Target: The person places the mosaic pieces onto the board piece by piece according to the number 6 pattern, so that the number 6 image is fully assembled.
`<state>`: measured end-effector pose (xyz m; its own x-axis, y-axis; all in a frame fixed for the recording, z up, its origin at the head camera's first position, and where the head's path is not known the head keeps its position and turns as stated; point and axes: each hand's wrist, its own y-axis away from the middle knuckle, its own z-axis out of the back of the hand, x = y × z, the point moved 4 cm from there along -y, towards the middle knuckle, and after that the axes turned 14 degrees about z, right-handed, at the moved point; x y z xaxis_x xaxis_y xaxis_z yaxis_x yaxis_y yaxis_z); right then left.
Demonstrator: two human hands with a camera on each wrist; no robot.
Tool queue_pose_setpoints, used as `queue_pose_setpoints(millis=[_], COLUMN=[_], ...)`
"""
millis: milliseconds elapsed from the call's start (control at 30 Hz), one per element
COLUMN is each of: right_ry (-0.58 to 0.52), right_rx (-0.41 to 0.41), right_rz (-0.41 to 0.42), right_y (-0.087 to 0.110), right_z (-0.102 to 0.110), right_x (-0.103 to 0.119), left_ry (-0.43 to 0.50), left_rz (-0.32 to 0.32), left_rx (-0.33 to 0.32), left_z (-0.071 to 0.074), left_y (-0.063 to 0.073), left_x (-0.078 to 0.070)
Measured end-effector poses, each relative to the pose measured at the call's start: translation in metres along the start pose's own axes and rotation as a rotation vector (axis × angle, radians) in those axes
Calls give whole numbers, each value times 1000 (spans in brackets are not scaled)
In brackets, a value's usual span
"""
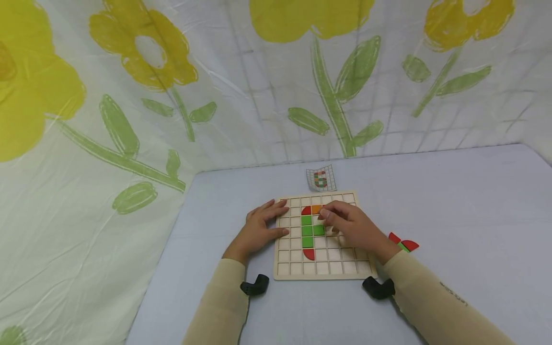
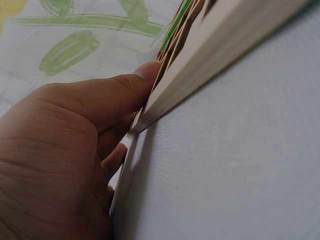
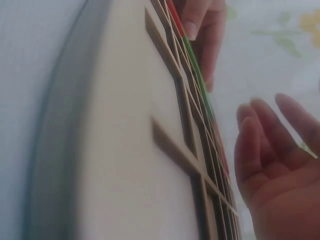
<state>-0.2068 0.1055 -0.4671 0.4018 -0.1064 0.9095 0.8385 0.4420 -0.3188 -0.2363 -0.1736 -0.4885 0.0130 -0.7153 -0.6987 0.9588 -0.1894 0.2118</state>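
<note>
A wooden grid board point(image 1: 293, 271) lies on the table, holding several coloured tiles. Green square tiles point(image 1: 306, 230) form a column, with a red quarter-circle tile point(image 1: 308, 254) below it and another red tile point(image 1: 306, 210) above. Beside that upper one is an orange tile point(image 1: 316, 209). My left hand point(image 1: 260, 227) rests on the board's left edge, fingers spread; its thumb point(image 2: 115, 92) touches the rim in the left wrist view. My right hand point(image 1: 351, 227), over the upper middle cells, pinches a small red tile point(image 1: 319, 217) mostly hidden by its fingertips.
Behind the board lies a small paper card point(image 1: 321, 178) printed with a coloured grid pattern. Loose red tiles point(image 1: 410, 245) and a green tile point(image 1: 403, 247) lie right of the board, by the right forearm. A flower-printed curtain point(image 1: 267, 96) hangs behind the table.
</note>
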Motion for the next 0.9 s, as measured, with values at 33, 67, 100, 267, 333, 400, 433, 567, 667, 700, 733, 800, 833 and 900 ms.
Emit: queue_pose_setpoints(millis=[33,67,100,267,333,400,433,567,667,700,733,800,833,900], right_ry=[-12,-22,-30,-57,-71,-86,-93,-119,-138,-144,-147,-156,-160,-162], right_rx=[-7,-15,-22,-42,-46,-50,-52,-60,-67,-70,-73,-82,-88,-98], right_rz=[1,3,3,-4,-5,0,3,31,47,52,56,63,67,79], right_y=[0,0,0,0,-1,-1,-1,0,1,1,2,1,1,1], right_z=[1,1,2,4,6,7,9,14,17,19,20,23,24,27], right_x=[1,2,3,8,9,11,12,17,20,22,23,25,27,29], left_ry=[-1,-4,-3,8,17,18,19,19,21,19,17,14,10,6], left_rz=[-3,-6,-8,-12,-11,-10,-8,1,8,8,7,3,0,-2], left_rx=[0,-1,-1,1,2,2,2,2,2,2,1,0,-1,-2], left_z=[0,0,0,0,0,0,0,0,0,0,0,0,0,0], left_y=[0,-1,-1,0,0,0,0,0,1,1,1,1,0,0], left_x=[0,0,1,1,1,1,1,2,2,2,2,2,2,2])
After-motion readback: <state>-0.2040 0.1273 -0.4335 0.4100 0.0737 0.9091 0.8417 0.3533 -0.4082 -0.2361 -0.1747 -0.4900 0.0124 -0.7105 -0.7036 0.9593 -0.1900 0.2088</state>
